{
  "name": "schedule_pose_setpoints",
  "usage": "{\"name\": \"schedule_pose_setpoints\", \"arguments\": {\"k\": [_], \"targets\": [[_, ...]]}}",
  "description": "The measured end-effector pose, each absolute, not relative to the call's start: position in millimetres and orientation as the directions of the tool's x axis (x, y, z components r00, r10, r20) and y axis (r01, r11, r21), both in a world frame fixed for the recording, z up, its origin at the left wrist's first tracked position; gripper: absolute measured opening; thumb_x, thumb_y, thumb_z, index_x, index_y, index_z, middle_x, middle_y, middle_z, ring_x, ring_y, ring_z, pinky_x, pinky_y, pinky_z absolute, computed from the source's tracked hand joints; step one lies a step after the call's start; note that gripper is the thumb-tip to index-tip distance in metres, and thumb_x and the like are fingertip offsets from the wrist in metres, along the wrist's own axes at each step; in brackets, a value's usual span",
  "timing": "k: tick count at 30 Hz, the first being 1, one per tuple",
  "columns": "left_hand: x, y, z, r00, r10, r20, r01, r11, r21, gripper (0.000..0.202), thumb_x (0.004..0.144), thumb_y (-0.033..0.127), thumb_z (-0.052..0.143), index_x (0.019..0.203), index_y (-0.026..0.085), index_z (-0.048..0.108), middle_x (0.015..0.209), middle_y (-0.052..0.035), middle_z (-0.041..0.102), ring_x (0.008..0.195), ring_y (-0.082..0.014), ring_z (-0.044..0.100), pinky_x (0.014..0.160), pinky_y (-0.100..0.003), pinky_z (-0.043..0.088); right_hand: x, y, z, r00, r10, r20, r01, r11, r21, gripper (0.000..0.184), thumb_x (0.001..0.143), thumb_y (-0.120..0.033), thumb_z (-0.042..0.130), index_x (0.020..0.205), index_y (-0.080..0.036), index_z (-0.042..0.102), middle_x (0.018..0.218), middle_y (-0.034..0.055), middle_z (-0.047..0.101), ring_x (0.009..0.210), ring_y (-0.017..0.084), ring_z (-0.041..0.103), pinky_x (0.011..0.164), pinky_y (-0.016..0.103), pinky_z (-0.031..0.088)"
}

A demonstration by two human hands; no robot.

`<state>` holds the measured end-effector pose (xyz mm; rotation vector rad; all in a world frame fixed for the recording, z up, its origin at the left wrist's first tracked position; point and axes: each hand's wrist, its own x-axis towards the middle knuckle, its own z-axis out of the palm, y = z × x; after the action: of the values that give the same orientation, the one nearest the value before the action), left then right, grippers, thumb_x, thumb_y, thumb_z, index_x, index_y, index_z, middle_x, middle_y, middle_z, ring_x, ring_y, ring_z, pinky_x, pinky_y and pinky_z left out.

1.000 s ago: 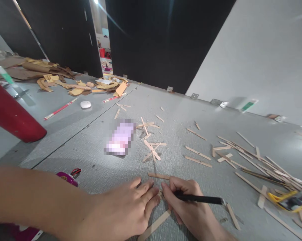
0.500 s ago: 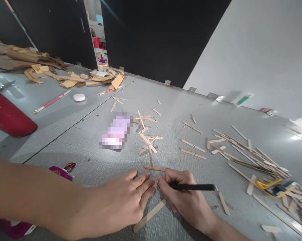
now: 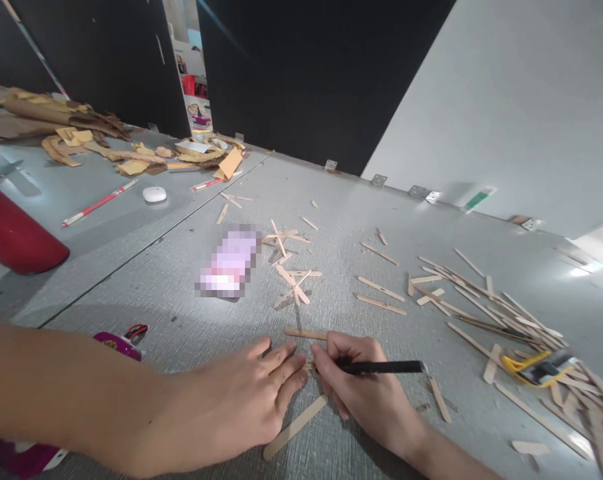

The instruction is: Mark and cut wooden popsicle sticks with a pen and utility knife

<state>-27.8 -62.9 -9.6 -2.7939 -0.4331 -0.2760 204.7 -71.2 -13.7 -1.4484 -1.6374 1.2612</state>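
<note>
The pen [image 3: 381, 367] is slim and black, and lies nearly level. Its long axis runs left to right; the tip points left, the rear end right. The right hand [image 3: 366, 393] pinches the pen near the tip, just above the worktop [image 3: 181, 313]. The left hand [image 3: 241, 407] lies flat, fingers [image 3: 286, 370] pressed together on the worktop, their tips just beside the pen tip. A small wood piece [image 3: 310, 365] sits between both hands. A flat stick [image 3: 295, 427] lies below them, slanting up to the right.
</note>
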Motion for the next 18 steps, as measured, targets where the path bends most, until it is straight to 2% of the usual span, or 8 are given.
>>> {"name": "schedule_pose_setpoints", "arguments": {"k": [9, 18], "targets": [[-27.5, -62.9, -13.6, 0.936, 0.263, 0.234, 0.321, -0.91, -0.262, 0.045, 0.101, 0.027, 0.057, 0.14, 0.006, 0.063, 0.146, -0.0141, 0.064, 0.133, -0.027, 0.058, 0.106, -0.042, 0.043, 205.2, -71.2, -15.7, -0.225, 0.968, -0.112, 0.426, -0.006, -0.905, 0.048, 0.099, -0.04, 0.062, 0.059, -0.024, 0.04, 0.04, -0.0088, 0.041, 0.032, 0.007, 0.04, 0.037, 0.021, 0.028], [-29.1, -64.9, -13.6, 0.935, 0.261, 0.24, 0.32, -0.913, -0.253, 0.045, 0.101, 0.025, 0.056, 0.14, 0.004, 0.063, 0.145, -0.0148, 0.065, 0.132, -0.0271, 0.059, 0.106, -0.043, 0.042, 207.3, -72.9, -17.3, -0.23, 0.97, -0.072, 0.476, 0.048, -0.878, 0.047, 0.1, -0.032, 0.057, 0.059, -0.025, 0.036, 0.04, -0.0085, 0.04, 0.034, 0.008, 0.04, 0.039, 0.022, 0.03]]}}
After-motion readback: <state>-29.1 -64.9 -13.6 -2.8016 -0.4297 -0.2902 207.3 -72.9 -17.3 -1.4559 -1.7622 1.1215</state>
